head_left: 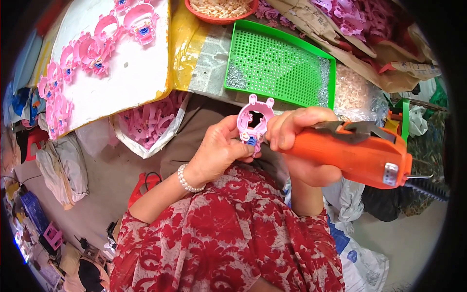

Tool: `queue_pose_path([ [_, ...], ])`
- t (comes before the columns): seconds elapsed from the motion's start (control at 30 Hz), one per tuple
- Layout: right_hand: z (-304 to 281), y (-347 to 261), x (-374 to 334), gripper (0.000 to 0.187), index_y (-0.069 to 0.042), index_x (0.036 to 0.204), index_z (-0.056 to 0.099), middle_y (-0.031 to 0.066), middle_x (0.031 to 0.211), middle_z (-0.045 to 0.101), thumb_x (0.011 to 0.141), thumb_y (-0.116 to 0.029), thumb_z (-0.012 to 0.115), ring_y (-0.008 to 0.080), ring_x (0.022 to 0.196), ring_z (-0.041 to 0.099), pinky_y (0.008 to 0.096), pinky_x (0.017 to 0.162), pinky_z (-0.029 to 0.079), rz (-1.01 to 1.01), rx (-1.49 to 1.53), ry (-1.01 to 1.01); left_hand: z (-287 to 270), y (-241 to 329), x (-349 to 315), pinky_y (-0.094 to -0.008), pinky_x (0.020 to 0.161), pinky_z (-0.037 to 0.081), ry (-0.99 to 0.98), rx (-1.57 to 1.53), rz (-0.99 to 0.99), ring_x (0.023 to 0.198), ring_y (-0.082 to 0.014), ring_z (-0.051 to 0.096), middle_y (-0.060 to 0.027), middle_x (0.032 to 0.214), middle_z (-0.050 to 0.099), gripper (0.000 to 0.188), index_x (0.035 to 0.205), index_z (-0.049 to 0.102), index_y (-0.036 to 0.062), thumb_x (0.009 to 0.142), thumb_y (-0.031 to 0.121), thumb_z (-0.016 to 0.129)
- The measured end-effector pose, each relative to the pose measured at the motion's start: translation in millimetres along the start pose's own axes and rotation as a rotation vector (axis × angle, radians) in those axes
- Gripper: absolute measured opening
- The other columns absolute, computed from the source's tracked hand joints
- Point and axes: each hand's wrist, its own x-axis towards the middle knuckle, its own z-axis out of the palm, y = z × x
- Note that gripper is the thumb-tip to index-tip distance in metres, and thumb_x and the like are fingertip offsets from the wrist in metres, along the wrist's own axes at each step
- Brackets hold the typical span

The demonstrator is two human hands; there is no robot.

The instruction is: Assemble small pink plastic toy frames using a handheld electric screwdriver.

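Observation:
My left hand (214, 153) is closed on a pink plastic toy part (261, 105), a ring with two round ears and a small blue-and-white figure at its lower end. My right hand (304, 126) grips an orange electric screwdriver (350, 153), which lies sideways with its cable running off to the right. The screwdriver's tip is hidden behind my right fingers, close to the ring's right side, so whether it touches cannot be told. Beyond my hands, a green perforated tray (272, 63) holds small silver screws (236, 78) gathered at its left and right ends.
On the left, a white board (141, 73) carries a curved row of similar pink parts (95, 51). Below it hangs an open white sack (146, 152) of pink pieces. A red bowl (221, 19) of pale pieces stands at the back. Brown paper sacking (384, 80) with pink parts lies far right.

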Motion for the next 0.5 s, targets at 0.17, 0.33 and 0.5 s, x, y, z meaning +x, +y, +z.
queue_pose_path([
  [0.17, -18, -13, 20, 0.082, -0.002, 0.117, 0.043, 0.0064, 0.08, 0.054, 0.074, -0.071, 0.052, 0.0195, 0.067, 0.053, 0.0343, 0.063, 0.044, -0.146, 0.043, -0.011, 0, -4, 2, -0.0239, 0.064, 0.051, -0.039, 0.037, -0.021, 0.078, -0.0135, 0.061, -0.0068, 0.096, 0.059, 0.043, 0.118, 0.044, -0.0012, 0.078, -0.005, 0.058],
  [0.33, -47, 9, 51, 0.076, -0.005, 0.114, 0.048, 0.0053, 0.076, 0.054, 0.075, -0.07, 0.051, 0.0184, 0.064, 0.051, 0.0333, 0.063, 0.042, -0.057, -0.098, 0.204, -4, -10, 2, -0.026, 0.068, 0.052, -0.107, 0.053, -0.064, 0.08, -0.0157, 0.064, -0.0065, 0.097, 0.06, 0.044, 0.12, 0.045, 0.003, 0.078, -0.005, 0.059],
  [0.5, -56, 35, 58, 0.073, -0.006, 0.108, 0.049, 0.0047, 0.068, 0.051, 0.075, -0.07, 0.05, 0.0174, 0.059, 0.049, 0.0324, 0.06, 0.042, -0.042, -0.234, 0.283, -1, -8, 4, -0.0238, 0.065, 0.049, -0.107, 0.05, -0.097, 0.076, -0.011, 0.06, -0.0062, 0.093, 0.06, 0.035, 0.11, 0.047, 0.001, 0.077, -0.003, 0.06],
])
